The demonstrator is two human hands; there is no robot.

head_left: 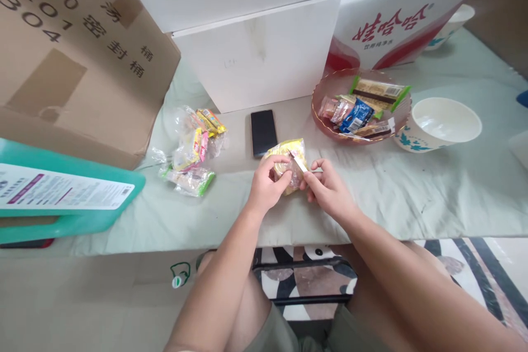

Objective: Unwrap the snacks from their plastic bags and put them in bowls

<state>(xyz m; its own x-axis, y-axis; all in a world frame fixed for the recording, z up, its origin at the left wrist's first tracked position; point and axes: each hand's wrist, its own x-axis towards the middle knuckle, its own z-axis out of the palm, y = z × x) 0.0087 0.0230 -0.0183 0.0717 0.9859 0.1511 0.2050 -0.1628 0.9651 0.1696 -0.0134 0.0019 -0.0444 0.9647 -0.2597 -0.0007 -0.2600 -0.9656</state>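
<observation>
My left hand [270,180] is closed on a yellow and clear snack packet [289,147], with thumb and fingers on its near left side. A slim white tool [300,163] with a dark, narrow tip, which looks like a small knife, lies across the packet. My right hand [325,184] pinches the near end of this tool. The tip touches or hovers just over the wrapper; I cannot tell which. Just beyond the packet lies a black phone [264,133]. My fingers hide part of the packet.
Wrappers and small packets [192,148] lie left of the phone. A pink bowl [319,115] of wrapped snacks and a paper cup [449,126] stand at right. White boxes [264,55] rise behind. At left are a cardboard carton [82,82] and a green jug [124,176].
</observation>
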